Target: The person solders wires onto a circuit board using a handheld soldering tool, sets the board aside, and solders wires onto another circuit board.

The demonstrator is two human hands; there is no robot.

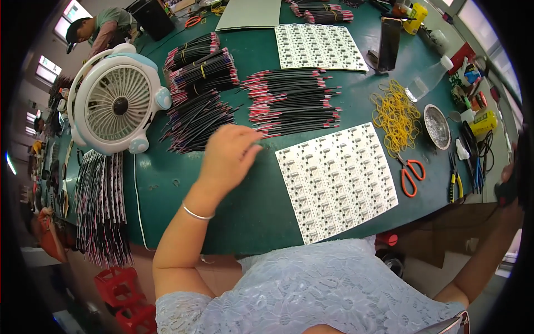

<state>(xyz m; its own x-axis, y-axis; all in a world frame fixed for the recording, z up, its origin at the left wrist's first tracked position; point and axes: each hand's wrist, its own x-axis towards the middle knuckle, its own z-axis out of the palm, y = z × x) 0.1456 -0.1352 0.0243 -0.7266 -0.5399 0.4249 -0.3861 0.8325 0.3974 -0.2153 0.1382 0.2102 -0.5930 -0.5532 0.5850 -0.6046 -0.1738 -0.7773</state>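
Left hand [229, 153] over the dark green table mat [245, 206], fingers loosely curled and blurred, tips just short of the near end of the central heap of black wires with red-tipped ends [292, 103]; nothing visibly held. Right hand [507, 186] far out at the right edge of view, beyond the table, closed round a small dark object; kind of object not discernible. White rectangular panel of small circuit boards [336, 181] flat on the mat directly in front of the body, just right of the left hand, bare of wires. Second white panel [318, 47] farther back; further black wire bundles [200, 72] to the left, beside a white and pale blue desk fan [114, 100]. Loose yellow rubber bands [396, 117] and orange-handled scissors [410, 175] right of the near panel. Judged good practice for the pick: pinch few wires by their near tips, draw straight toward the body, avoid tangling the heap.
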